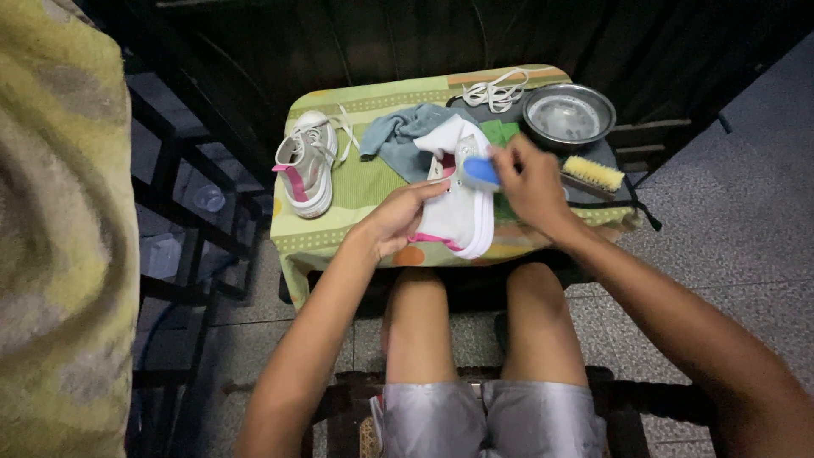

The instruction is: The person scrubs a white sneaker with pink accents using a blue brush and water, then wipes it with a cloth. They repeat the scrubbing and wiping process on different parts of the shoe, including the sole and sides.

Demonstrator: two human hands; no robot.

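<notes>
seated at a small table (pixel 339 242), the left hand (pixel 397 219) grips a white shoe (pixel 458 212) while the right hand (pixel 530 182) pinches a blue brush (pixel 481 172) against it, mid-scrub it seems; the second shoe (pixel 307 161) waits unlaced nearby.

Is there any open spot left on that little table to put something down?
The green cloth lies bare between the second shoe and the shoe under the left hand, and along the near left edge. The right side is crowded: right hand with blue brush, metal bowl, yellow brush, laces.
</notes>
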